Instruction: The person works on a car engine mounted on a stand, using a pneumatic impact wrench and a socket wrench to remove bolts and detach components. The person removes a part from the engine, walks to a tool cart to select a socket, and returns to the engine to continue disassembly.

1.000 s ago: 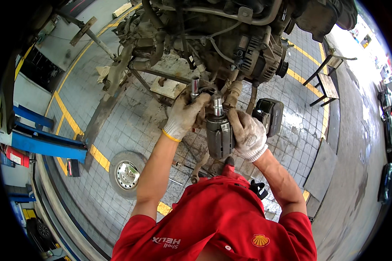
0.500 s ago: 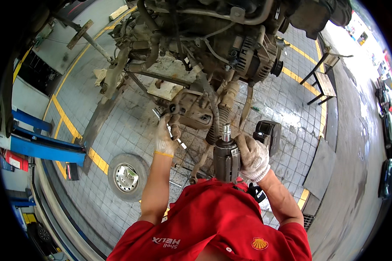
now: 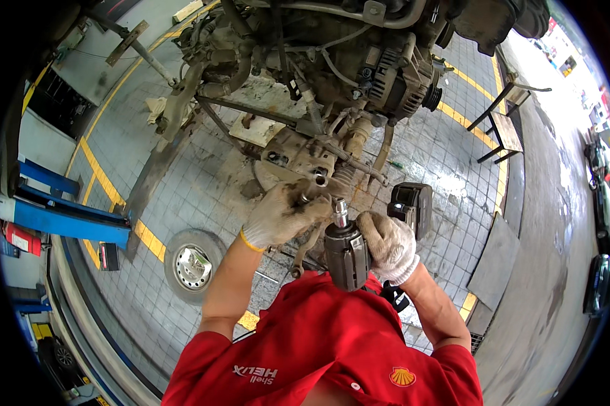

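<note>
My right hand (image 3: pixel 389 247), in a whitish knitted glove, grips a dark cordless impact wrench (image 3: pixel 347 256). A silver socket drive (image 3: pixel 340 213) points up from its nose, and its battery block sits to the right of my fingers. My left hand (image 3: pixel 281 213), in a soiled glove with a yellow cuff, is closed just left of that drive. Its fingers wrap a silver extension bar (image 3: pixel 305 198), mostly hidden by the glove. Just beyond the left hand is a greasy metal bracket (image 3: pixel 295 155) with round holes, part of the underside of the engine assembly.
The raised engine (image 3: pixel 305 68) with its alternator (image 3: pixel 396 81) fills the far side. A wheel (image 3: pixel 193 266) lies on the tiled floor at left. Blue lift arms (image 3: pixel 71 220) stand at far left, a small bench (image 3: pixel 505 132) at right. A rod hangs near the bracket.
My left hand has moved right and nearer the wrench's nose, and the bar in it has turned mostly out of sight. The wrench has shifted slightly left and toward me.
</note>
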Action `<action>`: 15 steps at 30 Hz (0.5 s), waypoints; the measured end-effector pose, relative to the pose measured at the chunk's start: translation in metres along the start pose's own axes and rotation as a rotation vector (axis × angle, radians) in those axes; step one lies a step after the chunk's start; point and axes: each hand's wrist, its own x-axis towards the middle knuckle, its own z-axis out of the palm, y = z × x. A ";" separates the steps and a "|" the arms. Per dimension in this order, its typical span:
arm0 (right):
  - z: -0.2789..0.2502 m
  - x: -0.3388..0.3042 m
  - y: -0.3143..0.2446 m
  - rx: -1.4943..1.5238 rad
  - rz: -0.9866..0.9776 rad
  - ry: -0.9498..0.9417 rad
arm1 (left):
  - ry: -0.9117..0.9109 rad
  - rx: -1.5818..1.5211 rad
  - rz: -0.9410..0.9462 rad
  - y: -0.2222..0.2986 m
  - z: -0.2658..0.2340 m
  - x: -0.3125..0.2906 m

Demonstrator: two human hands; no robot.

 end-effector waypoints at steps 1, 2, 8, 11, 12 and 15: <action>-0.002 0.001 -0.001 0.018 -0.021 -0.012 | -0.033 -0.017 -0.006 0.010 0.001 -0.002; -0.005 0.002 -0.003 0.059 -0.022 -0.050 | -0.069 -0.032 -0.014 0.022 0.003 -0.004; -0.004 -0.004 -0.011 0.202 -0.158 -0.037 | -0.131 -0.208 -0.138 0.011 -0.012 -0.023; -0.005 0.005 -0.016 0.295 -0.154 -0.155 | -0.027 -0.237 -0.086 0.013 -0.016 -0.040; -0.004 0.012 -0.017 0.312 -0.184 -0.132 | 0.048 -0.263 -0.053 0.019 -0.016 -0.045; -0.012 0.051 -0.022 0.379 -0.174 -0.226 | 0.258 -0.168 0.050 0.047 -0.031 -0.054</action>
